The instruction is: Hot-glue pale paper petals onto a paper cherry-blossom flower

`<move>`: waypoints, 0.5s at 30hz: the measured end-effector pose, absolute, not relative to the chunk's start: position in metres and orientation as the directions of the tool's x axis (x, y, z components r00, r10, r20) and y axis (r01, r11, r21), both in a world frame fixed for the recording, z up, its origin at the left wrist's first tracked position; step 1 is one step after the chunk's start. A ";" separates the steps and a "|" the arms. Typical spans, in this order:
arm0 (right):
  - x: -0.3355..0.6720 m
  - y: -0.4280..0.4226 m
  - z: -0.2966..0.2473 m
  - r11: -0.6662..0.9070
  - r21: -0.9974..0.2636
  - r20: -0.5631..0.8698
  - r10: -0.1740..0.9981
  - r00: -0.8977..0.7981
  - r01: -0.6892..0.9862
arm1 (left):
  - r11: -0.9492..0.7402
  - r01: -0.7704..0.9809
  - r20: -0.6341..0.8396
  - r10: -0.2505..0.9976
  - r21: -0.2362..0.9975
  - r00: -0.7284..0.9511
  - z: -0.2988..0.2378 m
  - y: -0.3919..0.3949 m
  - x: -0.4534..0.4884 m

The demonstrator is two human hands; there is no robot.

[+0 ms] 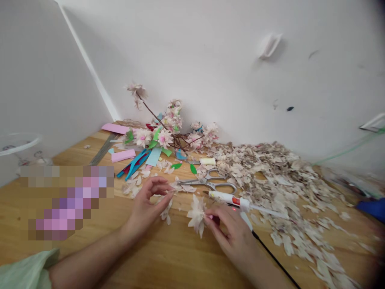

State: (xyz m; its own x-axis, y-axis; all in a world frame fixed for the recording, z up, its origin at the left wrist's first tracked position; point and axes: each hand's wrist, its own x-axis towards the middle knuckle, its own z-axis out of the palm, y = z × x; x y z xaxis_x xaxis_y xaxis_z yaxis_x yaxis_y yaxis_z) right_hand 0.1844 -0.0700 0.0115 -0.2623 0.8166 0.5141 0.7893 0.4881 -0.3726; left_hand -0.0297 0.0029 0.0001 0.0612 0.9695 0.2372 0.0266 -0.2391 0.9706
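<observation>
My right hand pinches a handmade flower by its pink base. The flower's pale, pointed petals spread out to the left of my fingertips. My left hand is to the left of the flower, with thumb and forefinger brought together at a thin pale petal, partly hidden by the fingertips. Beneath and behind the left fingers lie loose petals on the wooden table. Grey-handled scissors rest just beyond both hands. A white glue gun with a glue stick lies behind my right hand, a red light glowing near it.
A big heap of dried petals covers the right side. Branches with finished flowers lean near the wall. Blue strips, pink paper rolls and green leaves are at the back left. A black cord runs to the front; a clear tub stands left.
</observation>
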 end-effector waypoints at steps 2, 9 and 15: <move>0.185 -0.070 0.012 0.481 -0.378 0.516 0.819 -0.251 0.791 | -0.269 0.048 0.266 0.962 0.962 0.060 0.000 0.002 -0.029; 0.182 -0.070 0.013 0.419 -0.436 0.503 0.847 -0.171 0.796 | -0.453 0.170 0.444 0.892 0.875 0.090 -0.002 0.000 -0.031; 0.178 -0.069 0.009 0.389 -0.460 0.464 0.872 -0.158 0.798 | -0.852 0.381 0.793 0.495 0.361 0.356 0.005 -0.010 -0.035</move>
State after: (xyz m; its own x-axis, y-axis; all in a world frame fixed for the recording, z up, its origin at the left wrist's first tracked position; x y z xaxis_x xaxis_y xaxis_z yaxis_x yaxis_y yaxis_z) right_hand 0.1783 -0.0695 0.0092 -0.1577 0.8719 0.4635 0.7979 0.3891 -0.4605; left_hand -0.0347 -0.0101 0.0047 0.3559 0.4948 0.7928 0.3806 -0.8515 0.3607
